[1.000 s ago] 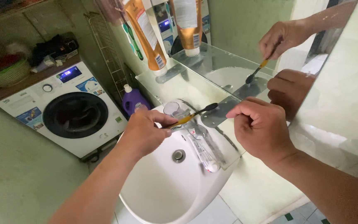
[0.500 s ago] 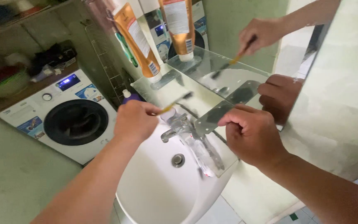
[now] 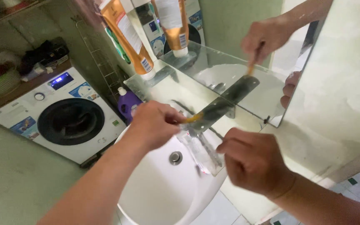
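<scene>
Two hands work above the white sink: the left hand is clenched round the yellow handle of a toothbrush, whose dark head end runs off toward the glass shelf and blurs against the metal bracket there, so the bristles cannot be made out. The right hand is curled shut just beyond the sink's rim, on the side away from the washing machine; whether it holds anything I cannot tell. The toothbrush looks light, thin and stiff, likely slick if wet, and the handle's middle, where the grip already sits, seems the sound place to take it. Over the sink's back edge, on the glass shelf, lies a toothpaste tube, soft and easy to squash by the look of it. At the bottom of the sink sits the drain. Behind the sink on the shelf stands an orange bottle, upside down on its cap, with the mirror beside it. Beside the sink is a purple jug, and farther off a white washing machine
</scene>
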